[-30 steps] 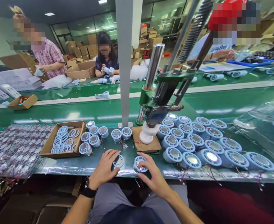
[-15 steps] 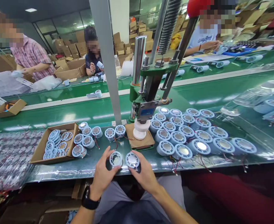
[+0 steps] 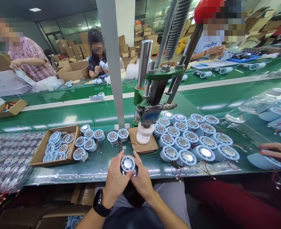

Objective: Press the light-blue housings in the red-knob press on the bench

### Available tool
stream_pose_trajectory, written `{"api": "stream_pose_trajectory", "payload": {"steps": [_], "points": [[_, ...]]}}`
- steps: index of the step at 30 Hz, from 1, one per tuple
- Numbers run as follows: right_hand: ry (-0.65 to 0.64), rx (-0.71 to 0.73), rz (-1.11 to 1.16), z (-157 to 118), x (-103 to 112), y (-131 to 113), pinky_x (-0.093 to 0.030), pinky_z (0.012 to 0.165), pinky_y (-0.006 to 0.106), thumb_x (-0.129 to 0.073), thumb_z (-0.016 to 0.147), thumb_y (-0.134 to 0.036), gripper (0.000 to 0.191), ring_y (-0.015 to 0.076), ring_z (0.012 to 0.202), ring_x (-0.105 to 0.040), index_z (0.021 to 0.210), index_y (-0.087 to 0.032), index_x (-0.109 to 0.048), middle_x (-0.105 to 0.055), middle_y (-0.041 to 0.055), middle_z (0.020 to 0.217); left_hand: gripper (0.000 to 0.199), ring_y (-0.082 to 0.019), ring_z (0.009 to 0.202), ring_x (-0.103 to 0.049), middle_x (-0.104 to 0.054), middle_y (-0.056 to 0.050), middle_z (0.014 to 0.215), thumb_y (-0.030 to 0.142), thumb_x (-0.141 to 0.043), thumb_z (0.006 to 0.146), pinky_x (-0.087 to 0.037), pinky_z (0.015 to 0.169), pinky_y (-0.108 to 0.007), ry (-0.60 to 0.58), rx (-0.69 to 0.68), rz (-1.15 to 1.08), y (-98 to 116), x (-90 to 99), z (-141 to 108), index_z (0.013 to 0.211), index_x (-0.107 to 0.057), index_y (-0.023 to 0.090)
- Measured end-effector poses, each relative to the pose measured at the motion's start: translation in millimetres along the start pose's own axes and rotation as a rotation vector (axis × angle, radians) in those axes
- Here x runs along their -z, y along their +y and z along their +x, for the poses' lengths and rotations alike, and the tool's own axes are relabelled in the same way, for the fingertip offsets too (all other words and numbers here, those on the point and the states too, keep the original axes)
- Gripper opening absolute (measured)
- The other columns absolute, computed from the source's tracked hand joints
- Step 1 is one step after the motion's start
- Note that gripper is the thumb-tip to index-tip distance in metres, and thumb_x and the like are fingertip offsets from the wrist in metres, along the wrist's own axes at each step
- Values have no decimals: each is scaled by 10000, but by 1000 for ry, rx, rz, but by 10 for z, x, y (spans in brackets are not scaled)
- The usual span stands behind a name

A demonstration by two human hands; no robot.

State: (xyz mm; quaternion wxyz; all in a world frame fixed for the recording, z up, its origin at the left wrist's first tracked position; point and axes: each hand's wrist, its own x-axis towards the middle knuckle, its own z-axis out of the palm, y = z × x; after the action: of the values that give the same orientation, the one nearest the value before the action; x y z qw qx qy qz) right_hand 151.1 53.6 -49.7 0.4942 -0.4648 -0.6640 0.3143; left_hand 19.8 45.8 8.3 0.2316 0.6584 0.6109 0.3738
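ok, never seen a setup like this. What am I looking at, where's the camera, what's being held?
No robot here: a person works bare-handed. There is one view, from a camera worn on the head, looking forward and down.

The left hand and right hand close around one light-blue round part, metallic disc facing up.

Behind it stands what looks like a press, with its white head over a brown pad. On the bench, similar parts stand in rows to the right; a cardboard box of blue rings sits to the left.

At the far right, a co-worker's hand touches another blue part.
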Motion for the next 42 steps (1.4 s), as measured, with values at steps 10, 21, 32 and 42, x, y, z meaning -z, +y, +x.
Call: {"api": "stream_pose_trajectory", "payload": {"steps": [10, 21, 32, 42], "points": [[-39, 69, -121, -24, 11, 70, -520, 1046, 380, -545, 812, -141, 569, 220, 1212, -603, 1381, -153, -528, -584, 128, 1329, 788, -263, 1185, -575, -633, -78, 1253, 80, -690, 737, -454, 1042, -453, 104, 88, -118, -9, -145, -122, 1443, -383, 246], [-43, 85, -170, -16, 37, 57, -536, 1021, 347, -554, 835, -145, 691, 214, 1233, -594, 1502, -159, -375, -543, 135, 1380, 752, -257, 1135, -622, -652, -76, 1249, 123, -737, 733, -496, 1009, -440, 158, 36, -118, -64, -165, -138, 1407, -426, 246], [-39, 57, -171, -13, 34, 45, -543, 998, 324, -560, 838, -163, 686, 211, 1196, -619, 1499, -161, -377, -577, 127, 1342, 870, -239, 1093, -647, -675, -54, 1189, 135, -801, 686, -512, 990, -406, 154, 95, -149, -23, -145, -117, 1443, -391, 258], [-99, 29, -164, 15, 85, -7, -555, 982, 331, -568, 842, -174, 724, 208, 1155, -638, 1528, -193, -339, -600, 110, 1312, 764, -260, 1148, -606, -637, -88, 1232, 150, -726, 746, -468, 1033, -438, 128, 65, -178, -73, -185, -153, 1431, -402, 240]]}}
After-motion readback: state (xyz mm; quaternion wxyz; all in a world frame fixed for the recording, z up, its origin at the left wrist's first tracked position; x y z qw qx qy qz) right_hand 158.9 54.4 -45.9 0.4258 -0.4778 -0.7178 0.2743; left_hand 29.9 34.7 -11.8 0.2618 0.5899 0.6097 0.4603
